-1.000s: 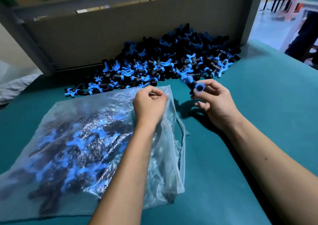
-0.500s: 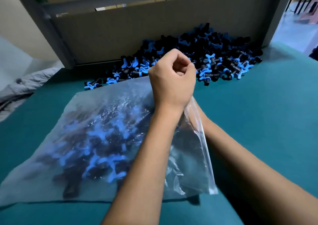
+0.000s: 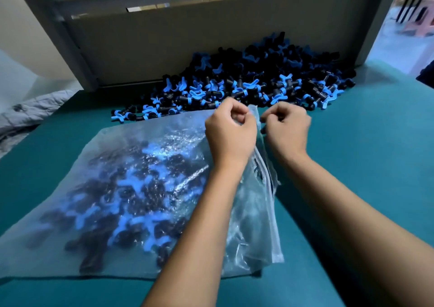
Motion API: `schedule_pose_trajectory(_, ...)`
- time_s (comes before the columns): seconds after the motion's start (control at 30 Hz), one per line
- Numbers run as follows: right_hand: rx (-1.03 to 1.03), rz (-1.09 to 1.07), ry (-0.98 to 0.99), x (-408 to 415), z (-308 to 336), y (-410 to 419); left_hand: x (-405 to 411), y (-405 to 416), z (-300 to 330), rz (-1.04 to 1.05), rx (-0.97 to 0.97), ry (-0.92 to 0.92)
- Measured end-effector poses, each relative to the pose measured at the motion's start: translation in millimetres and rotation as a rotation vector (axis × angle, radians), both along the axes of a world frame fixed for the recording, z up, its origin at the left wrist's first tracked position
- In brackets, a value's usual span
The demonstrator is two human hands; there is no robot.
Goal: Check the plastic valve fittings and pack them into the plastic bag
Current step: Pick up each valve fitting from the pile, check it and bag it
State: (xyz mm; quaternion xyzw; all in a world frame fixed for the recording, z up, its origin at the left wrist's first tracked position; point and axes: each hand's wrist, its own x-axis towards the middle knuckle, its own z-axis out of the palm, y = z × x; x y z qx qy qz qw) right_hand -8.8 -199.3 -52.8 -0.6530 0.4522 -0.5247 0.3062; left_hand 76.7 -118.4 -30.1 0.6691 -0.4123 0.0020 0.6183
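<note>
While both hands pinch the bag's top edge, left hand and right hand should pull the mouth wide. The plastic bag lies on the green table, part full. Loose fittings wait just behind it.

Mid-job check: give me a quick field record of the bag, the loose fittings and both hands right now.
bag: clear plastic bag lying flat on the green table, partly filled with fittings
loose fittings: pile of black and blue valve fittings behind the bag, against the grey board
left hand: left hand pinches the bag's mouth edge
right hand: right hand fingers curled at the same edge; grip unclear
</note>
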Motion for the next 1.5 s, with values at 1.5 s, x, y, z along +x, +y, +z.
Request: schedule_pose_trajectory(1.5,0.295,0.344,-0.239,-59.3,-21.8,-5.4,8.8,-6.3,-39.4,-0.369,0.034,0.83)
